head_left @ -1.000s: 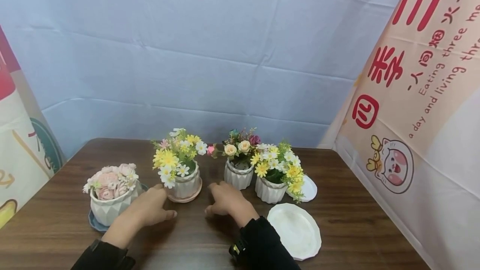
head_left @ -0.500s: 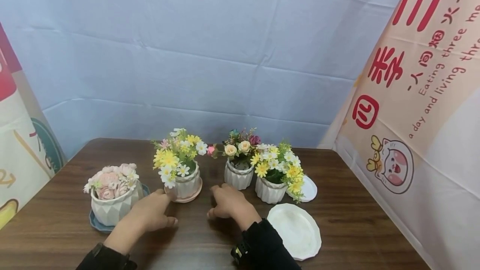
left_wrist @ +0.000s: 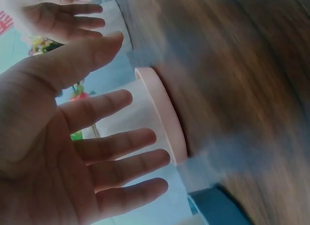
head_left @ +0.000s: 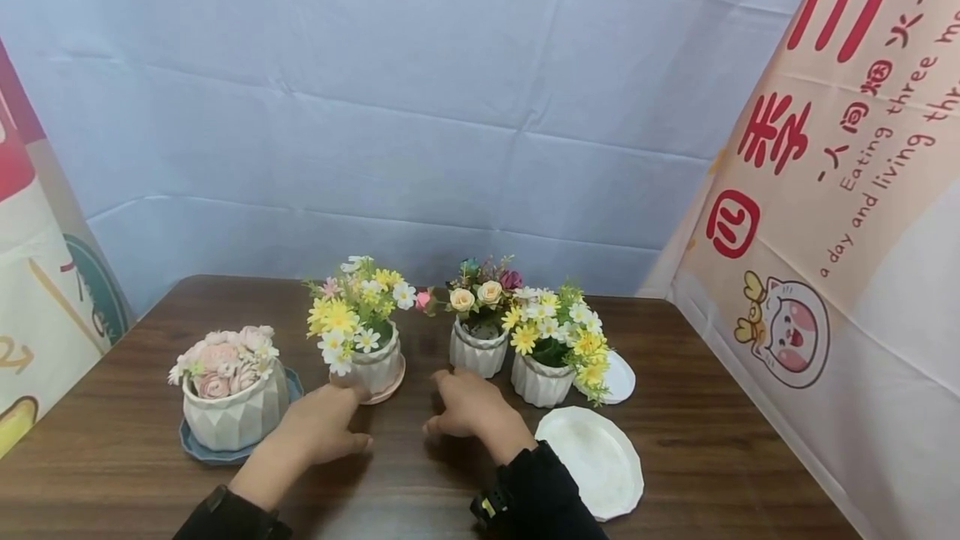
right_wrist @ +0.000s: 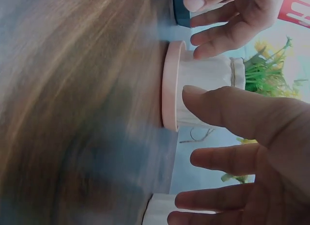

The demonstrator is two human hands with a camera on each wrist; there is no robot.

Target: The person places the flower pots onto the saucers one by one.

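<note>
Left hand (head_left: pixel 321 426): drifted rightward, fingers spread apart near the pink saucer (left_wrist: pixel 165 113)
Right hand (head_left: pixel 474 409): drifted rightward too, fingers apart
Flowerpot (head_left: pixel 378 370): stayed on that saucer

On the peach-and-white printed cloth (head_left: pixel 885 273) hanging to my right, I read the large red Chinese characters 三 and 季 (head_left: pixel 774 133), plus what looks like 四 inside a rounded red frame (head_left: pixel 733 223). Smaller characters beside them say 人间烟火 (head_left: pixel 855 117), and slim English lettering (head_left: pixel 862 208) runs "Eating three me…" and "a day and living thr…", cut by the edge. My right-wrist view catches white capitals, apparently "HO", on a bright red patch (right_wrist: pixel 282 15).
</note>
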